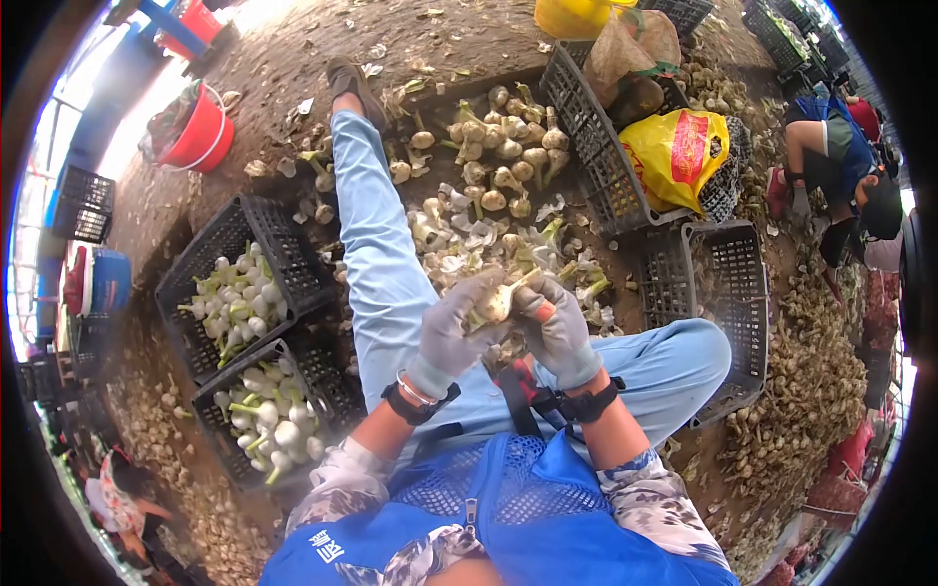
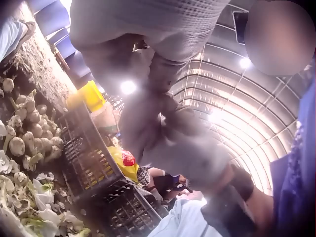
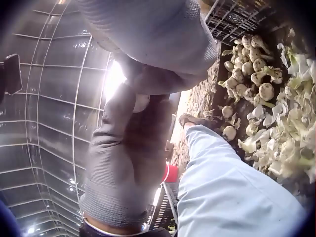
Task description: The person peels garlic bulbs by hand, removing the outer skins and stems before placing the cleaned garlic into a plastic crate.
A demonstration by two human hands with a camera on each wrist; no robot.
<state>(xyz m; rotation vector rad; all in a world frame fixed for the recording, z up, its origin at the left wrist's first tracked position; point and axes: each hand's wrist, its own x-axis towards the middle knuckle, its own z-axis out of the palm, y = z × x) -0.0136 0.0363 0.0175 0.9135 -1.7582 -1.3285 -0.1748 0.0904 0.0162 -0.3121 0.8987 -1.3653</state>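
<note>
In the head view a garlic bulb with a pale stem pointing up and right is held over the lap. My gloved left hand grips the bulb, fingers curled round it. The gloved right hand is at the stem side with fingers bent, pinching at the stem. In the left wrist view both grey gloves are close together and dark, and the bulb cannot be made out. The right wrist view shows the right glove above the left glove, with a small pale part of the bulb between them.
Untrimmed bulbs and loose peelings lie on the ground ahead. Crates of white garlic stand at the left. At the right are an upright crate and a yellow bag. A person crouches far right.
</note>
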